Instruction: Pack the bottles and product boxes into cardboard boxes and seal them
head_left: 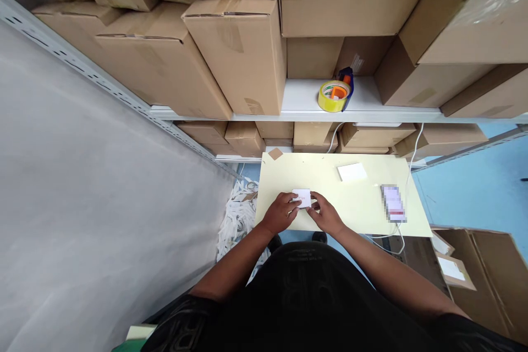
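Observation:
A small white box point(302, 196) with faint print on top is held between my two hands, over the front part of a pale yellow table point(350, 214). My left hand point(282, 210) grips its left side, the fingers reaching onto the top face. On the opposite side, my right hand point(325, 213) closes on the right edge with thumb and fingers. Further back on the same table lies a flat white box point(352, 172). To the right rests a phone point(393, 203) with a blurred screen, a white cable at its lower end.
Cardboard boxes point(243, 55) fill the shelf above the table. A yellow tape roll point(332, 97) in a dispenser sits at the shelf edge. White paper strips point(237, 220) heap on the floor at left. An open carton point(487, 269) stands at right. A grey wall point(103, 176) borders the left.

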A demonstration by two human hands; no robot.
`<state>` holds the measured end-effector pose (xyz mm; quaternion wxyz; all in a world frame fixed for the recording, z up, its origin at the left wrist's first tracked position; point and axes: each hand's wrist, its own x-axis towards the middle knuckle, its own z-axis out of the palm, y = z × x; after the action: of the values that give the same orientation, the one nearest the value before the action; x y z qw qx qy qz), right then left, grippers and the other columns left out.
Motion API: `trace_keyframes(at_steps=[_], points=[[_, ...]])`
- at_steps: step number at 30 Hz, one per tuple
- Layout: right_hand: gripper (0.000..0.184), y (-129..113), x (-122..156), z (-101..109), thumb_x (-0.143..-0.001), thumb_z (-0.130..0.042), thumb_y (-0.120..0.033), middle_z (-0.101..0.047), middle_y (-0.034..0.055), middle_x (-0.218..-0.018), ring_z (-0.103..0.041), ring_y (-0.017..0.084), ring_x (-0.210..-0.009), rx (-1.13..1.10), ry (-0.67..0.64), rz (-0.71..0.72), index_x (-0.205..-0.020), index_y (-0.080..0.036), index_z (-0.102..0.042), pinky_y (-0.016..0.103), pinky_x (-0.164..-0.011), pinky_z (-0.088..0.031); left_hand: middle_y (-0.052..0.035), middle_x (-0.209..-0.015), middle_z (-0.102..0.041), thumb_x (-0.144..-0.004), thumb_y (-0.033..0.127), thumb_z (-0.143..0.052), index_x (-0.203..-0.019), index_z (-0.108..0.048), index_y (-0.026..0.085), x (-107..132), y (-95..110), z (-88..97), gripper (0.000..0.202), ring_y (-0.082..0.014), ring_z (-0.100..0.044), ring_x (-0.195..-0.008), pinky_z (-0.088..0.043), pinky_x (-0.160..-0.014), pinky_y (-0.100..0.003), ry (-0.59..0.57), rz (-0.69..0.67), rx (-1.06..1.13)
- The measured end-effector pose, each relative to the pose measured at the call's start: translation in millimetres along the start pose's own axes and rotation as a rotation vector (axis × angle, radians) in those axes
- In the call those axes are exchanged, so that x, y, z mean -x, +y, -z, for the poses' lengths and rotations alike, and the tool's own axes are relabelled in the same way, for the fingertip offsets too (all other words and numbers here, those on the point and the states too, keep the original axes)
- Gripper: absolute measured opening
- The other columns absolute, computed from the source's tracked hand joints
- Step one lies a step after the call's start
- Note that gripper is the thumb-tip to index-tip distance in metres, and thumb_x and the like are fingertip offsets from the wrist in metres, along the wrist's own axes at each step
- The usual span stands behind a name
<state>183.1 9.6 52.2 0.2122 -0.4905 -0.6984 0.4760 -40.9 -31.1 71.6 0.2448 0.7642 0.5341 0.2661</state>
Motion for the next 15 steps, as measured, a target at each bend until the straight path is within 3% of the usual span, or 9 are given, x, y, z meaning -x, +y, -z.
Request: trace_keyframes(at_steps=[5, 9, 12, 15], points=[[0.057, -0.8, 0.7, 0.9, -0.089, -0.062, -0.036, -0.063, 0.0109, -0.132, -0.068, 0.020, -0.092, 0.020, -0.016, -0.018, -0.143, -0.024, -0.046, 0.043, -0.089, -0.058, -0.0131, -0.142, -0.061, -0.095, 0.022, -0.059, -0.131, -0.069, 0.023, 5.2, 0.2, 1.6, 0.037, -0.0295, -0.059, -0.126, -0.047, -0.110, -0.054, -0.089, -0.024, -0.045], [0.060, -0.1, 0.2, 1.1, -0.088, -0.063, -0.036, -0.063, 0.0114, -0.134, -0.068, 0.021, -0.093, 0.023, -0.044, -0.058, -0.144, -0.024, -0.046, 0.044, -0.091, -0.056, -0.0130, -0.151, -0.052, -0.089, 0.019, -0.062, -0.141, -0.058, 0.025, 17.5, 4.7, -7.2, 0.052, -0.0302, -0.051, -0.139, -0.047, -0.114, -0.053, -0.011, 0.037, 0.051], [0.061, 3.8, -1.2, -1.0, -0.086, -0.066, -0.035, -0.066, 0.0106, -0.133, -0.070, 0.022, -0.094, 0.026, -0.081, -0.135, -0.144, -0.025, -0.048, 0.043, -0.090, -0.056, -0.0141, -0.160, -0.038, -0.085, 0.019, -0.066, -0.152, -0.041, 0.026, 26.8, 6.4, -20.0, 0.071, -0.0292, -0.050, -0.140, -0.056, -0.102, -0.046, 0.104, 0.231, 0.244], [0.063, 9.6, -3.0, -4.7, -0.084, -0.068, -0.033, -0.069, 0.0104, -0.131, -0.072, 0.023, -0.095, 0.035, -0.114, -0.203, -0.143, -0.025, -0.051, 0.042, -0.090, -0.056, -0.0181, -0.159, -0.039, -0.084, 0.021, -0.069, -0.154, -0.034, 0.025, 28.1, 2.3, -33.3, 0.079, -0.0299, -0.058, -0.132, -0.059, -0.094, -0.044, 0.100, 0.473, 0.451]])
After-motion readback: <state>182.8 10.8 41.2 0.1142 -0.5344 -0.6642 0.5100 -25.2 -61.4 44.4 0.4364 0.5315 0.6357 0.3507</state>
